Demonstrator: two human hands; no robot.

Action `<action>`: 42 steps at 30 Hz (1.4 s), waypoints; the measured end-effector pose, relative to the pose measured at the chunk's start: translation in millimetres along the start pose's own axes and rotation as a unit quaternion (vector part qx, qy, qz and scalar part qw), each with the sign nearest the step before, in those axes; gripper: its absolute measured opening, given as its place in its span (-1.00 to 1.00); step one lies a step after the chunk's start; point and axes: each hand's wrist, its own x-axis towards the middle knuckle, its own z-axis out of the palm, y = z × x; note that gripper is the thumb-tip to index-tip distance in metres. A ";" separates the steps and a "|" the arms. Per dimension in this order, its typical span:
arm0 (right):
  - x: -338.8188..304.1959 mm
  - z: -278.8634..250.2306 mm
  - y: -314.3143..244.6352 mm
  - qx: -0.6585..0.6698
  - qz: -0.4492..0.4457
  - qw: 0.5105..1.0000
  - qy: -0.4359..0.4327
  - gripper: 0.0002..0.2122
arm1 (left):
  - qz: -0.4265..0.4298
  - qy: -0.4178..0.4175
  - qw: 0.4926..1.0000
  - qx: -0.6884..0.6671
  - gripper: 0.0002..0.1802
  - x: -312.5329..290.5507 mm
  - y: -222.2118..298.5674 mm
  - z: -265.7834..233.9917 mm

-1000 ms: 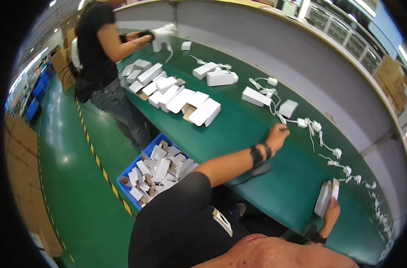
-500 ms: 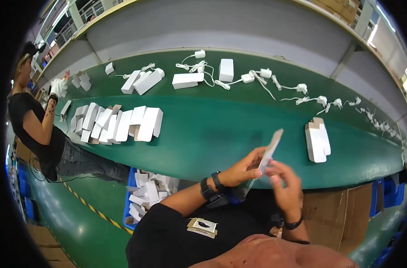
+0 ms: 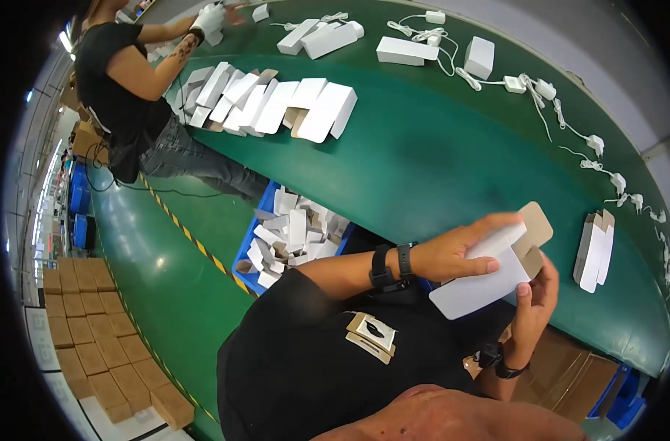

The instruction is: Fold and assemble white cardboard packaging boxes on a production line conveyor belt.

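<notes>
A white cardboard box (image 3: 474,288) with brown inner flaps is held in front of my chest, above the table's near edge. Its flapped end stands open toward the upper right. My left hand (image 3: 456,253) grips it from the left, thumb lying across its white face and fingers along the far side. My right hand (image 3: 538,298) closes on the lower right end, thumb on the edge by the flap and fingers partly behind it. On the table to the right lies another white box (image 3: 593,251) with open flaps.
White boxes (image 3: 265,106) cluster on the green table (image 3: 423,158). White adapters with cables (image 3: 515,84) line the far side. A blue crate (image 3: 241,257) of flattened boxes stands by the table's near edge. A co-worker (image 3: 122,81) works at left; brown cartons (image 3: 103,331) are stacked on the floor.
The carton, seen thin and edge-on before, now shows its broad face and spread flaps. My right hand has come onto its end. The view has turned left and down.
</notes>
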 end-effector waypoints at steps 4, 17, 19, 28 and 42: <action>-5.9 -12.2 36.4 0.029 -0.035 0.999 0.023 -0.61 | -0.067 -0.134 0.984 -0.097 -0.32 4.2 -16.0 6.2; -3.1 -8.3 29.7 -0.026 -0.211 0.977 -0.005 -0.75 | -0.023 -0.017 0.999 0.026 -0.34 -18.8 -7.1 19.4; -7.2 -9.3 26.4 -0.042 -0.188 0.981 -0.030 -0.78 | 0.033 -0.040 0.992 0.111 -0.25 -20.8 -4.7 15.9; -11.5 -13.4 18.5 -0.057 -0.086 0.994 -0.029 -0.85 | 0.050 -0.109 0.970 0.211 -0.30 -16.1 5.5 7.8; 8.6 -34.2 26.1 0.046 0.073 0.993 -0.082 -0.86 | -0.063 -0.059 0.993 0.078 -0.56 -10.3 -29.2 9.3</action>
